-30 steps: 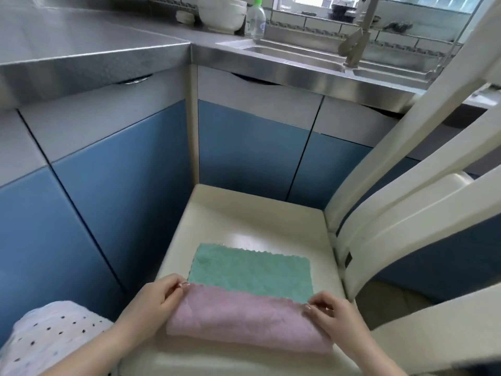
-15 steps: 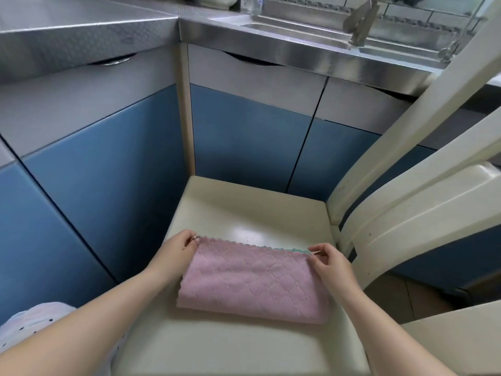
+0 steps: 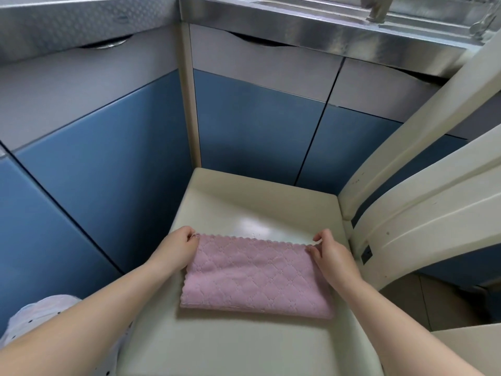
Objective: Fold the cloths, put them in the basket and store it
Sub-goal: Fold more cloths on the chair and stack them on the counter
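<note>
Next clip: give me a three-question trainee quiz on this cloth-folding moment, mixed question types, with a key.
1. True or false: the pink cloth lies on the chair seat.
2. Which corners of the cloth do the hands pinch? A) the two near corners B) the two far corners C) one near, one far
3. Fill in: the cabinet doors behind the chair are mostly ____ in colour.

Key
1. True.
2. B: the left hand pinches the far left corner and the right hand the far right corner, along the scalloped edge.
3. Blue.
</note>
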The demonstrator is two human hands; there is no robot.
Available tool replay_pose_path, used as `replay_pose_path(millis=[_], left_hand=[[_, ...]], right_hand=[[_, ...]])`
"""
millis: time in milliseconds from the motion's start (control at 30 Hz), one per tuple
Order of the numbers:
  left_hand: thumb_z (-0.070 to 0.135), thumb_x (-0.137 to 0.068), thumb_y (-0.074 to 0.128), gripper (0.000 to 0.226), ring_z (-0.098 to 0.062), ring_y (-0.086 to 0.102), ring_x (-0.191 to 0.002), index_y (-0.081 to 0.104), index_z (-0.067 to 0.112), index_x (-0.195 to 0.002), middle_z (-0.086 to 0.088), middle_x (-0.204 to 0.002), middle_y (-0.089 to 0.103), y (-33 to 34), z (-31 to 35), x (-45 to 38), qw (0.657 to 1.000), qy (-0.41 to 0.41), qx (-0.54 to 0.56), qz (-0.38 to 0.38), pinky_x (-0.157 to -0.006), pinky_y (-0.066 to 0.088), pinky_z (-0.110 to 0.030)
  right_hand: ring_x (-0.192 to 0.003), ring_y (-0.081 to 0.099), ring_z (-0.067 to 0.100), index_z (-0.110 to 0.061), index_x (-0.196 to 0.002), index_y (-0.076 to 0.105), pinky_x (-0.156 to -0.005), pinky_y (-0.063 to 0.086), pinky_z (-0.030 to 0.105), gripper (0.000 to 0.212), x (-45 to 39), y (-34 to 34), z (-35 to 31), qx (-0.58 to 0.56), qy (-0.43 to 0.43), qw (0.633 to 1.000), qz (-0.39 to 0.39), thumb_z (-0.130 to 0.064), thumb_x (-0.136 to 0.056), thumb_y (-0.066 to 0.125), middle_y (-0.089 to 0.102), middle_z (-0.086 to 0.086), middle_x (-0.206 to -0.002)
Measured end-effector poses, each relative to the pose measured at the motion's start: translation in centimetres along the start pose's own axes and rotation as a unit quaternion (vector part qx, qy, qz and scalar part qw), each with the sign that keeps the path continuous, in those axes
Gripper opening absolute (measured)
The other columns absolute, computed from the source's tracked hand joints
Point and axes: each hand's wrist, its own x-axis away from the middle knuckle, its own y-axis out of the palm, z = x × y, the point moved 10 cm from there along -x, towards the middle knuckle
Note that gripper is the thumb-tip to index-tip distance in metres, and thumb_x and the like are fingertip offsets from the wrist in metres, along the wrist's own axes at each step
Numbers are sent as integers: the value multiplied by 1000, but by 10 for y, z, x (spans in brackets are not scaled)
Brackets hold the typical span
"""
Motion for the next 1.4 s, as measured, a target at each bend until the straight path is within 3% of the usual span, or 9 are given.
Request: replay_pose_path(millis=[133, 267, 367, 533, 667, 767, 900, 1100, 1400], left_hand=[[29, -95, 46, 23, -19, 58, -80, 55, 12, -108, -5, -91, 63, -3, -3, 1, 1000, -6, -5, -10, -72, 45, -33], [27, -93, 41, 35, -19, 51, -114, 54, 17, -124, 0, -121, 54, -10, 30, 24, 976, 142, -116, 119, -99, 41, -38], [25, -82, 33, 48, -24, 56, -118, 61, 15, -119, -2, -123, 61, 37, 70, 52, 938, 266, -191, 111, -99, 45, -44], [27, -83, 32, 56, -24, 45, -131, 55, 10, -130, -6, -139, 50, 102, 72, 63, 910, 254, -324, 43, -107, 35, -46], [41, -84, 34, 58, -26, 55, -122, 62, 10, -122, -11, -131, 58, 97, 48, 56, 904, 233, -356, 42, -102, 40, -47], [49, -87, 32, 62, -27, 54, -123, 61, 9, -124, -10, -132, 57, 85, 38, 52, 896, 230, -377, 57, -100, 27, -44], [49, -94, 19, 66, -28, 54, -122, 60, 7, -125, -11, -131, 58, 72, 28, 48, 891, 225, -389, 58, -100, 25, -45], [30, -82, 37, 48, -25, 59, -116, 66, 11, -116, -9, -126, 62, 92, 75, 106, 842, 396, -357, 85, -99, 28, -45], [30, -82, 38, 46, -17, 60, -115, 67, 20, -116, 1, -126, 63, 106, 55, 127, 816, 428, -385, 51, -97, 45, -49]], right_hand=[[-90, 58, 23, -15, -119, 45, -79, 49, 39, 36, -3, -10, 9, -72, 43, 995, 56, -32, -90, 59, 62, 5, -103], [-115, 52, 29, -7, -121, 55, -99, 40, 39, 36, 10, -28, -23, -63, -37, 983, 167, -18, -87, 62, 56, 11, -123], [-115, 56, 31, -10, -113, 63, -95, 44, 42, 33, 39, 3, -83, -9, -151, 978, 142, -20, -83, 54, 59, 14, -125], [-115, 60, 19, -22, -118, 64, -85, 52, 53, 48, 64, 79, -103, 133, -173, 976, -18, -43, -84, 38, 62, 1, -127], [-125, 52, 21, -27, -129, 55, -106, 29, 50, 62, 58, 77, -74, 200, -140, 969, -39, -61, -91, 19, 53, 3, -137], [-144, 20, 20, -30, -145, 29, -113, 2, 43, 75, 57, 69, -60, 182, -134, 972, -59, -67, -83, 12, 21, 1, -156], [-146, -3, 14, -34, -149, 6, -115, -3, 45, 86, 55, 55, -34, 197, -98, 972, -79, -68, -72, -9, -3, -5, -159], [-129, 47, 25, -25, -116, 60, -104, 28, 58, 50, 47, 41, -72, 202, -162, 966, -24, -44, -81, 31, 56, 2, -133], [-85, 67, 20, -37, -105, 65, -84, 48, 60, 37, 55, 45, -89, 297, -260, 918, -32, -28, -79, 42, 68, -3, -100]])
